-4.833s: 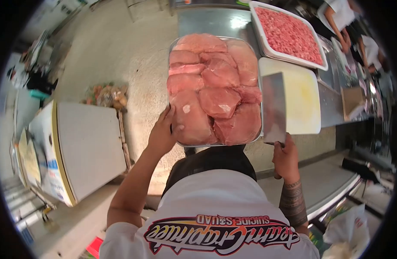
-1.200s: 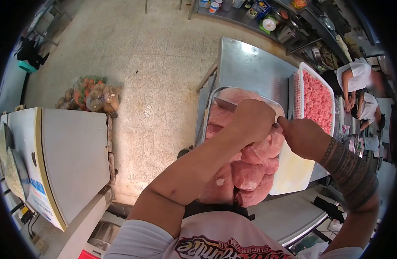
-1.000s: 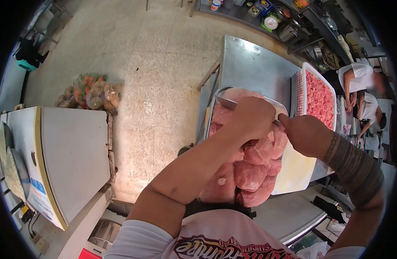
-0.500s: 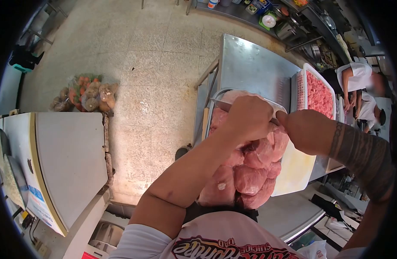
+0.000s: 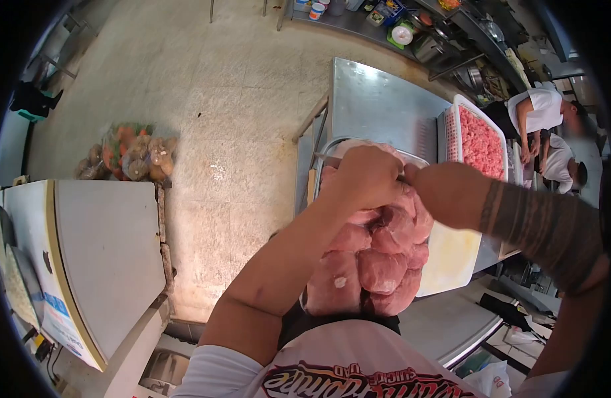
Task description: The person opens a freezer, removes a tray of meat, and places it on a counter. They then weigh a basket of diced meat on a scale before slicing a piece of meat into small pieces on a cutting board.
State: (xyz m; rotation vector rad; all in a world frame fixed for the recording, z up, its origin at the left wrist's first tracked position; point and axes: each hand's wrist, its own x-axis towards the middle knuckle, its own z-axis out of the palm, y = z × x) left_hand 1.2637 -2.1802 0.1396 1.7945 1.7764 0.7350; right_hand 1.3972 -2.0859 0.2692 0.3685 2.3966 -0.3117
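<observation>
Fingers (image 5: 368,174) over steel table (image 5: 378,106)

Probably commercial kitchen: steel table (image 5: 378,106), meat trays (image 5: 479,136)

So the metal tray (image 5: 326,147) sits on the steel table (image 5: 378,106), piled with big meat pieces (image 5: 378,265), and it hangs over the table's near edge toward the person. Both hands are over the far half of the pile: left hand (image 5: 366,178) on top of the meat, right hand (image 5: 448,194) just beside it on the right, with a knife blade (image 5: 326,159) poking out left of the left hand. A cutting board (image 5: 451,259) lies right of the tray. Behind that board is a crate (image 5: 451,119) with minced meat (image 5: 481,142) in it. Far right, two other people (image 5: 541,113) stand at a counter. Off to the left, on the floor, there's a bag of vegetables (image 5: 129,151), and a chest freezer (image 5: 99,259) nearer in front of it.
</observation>
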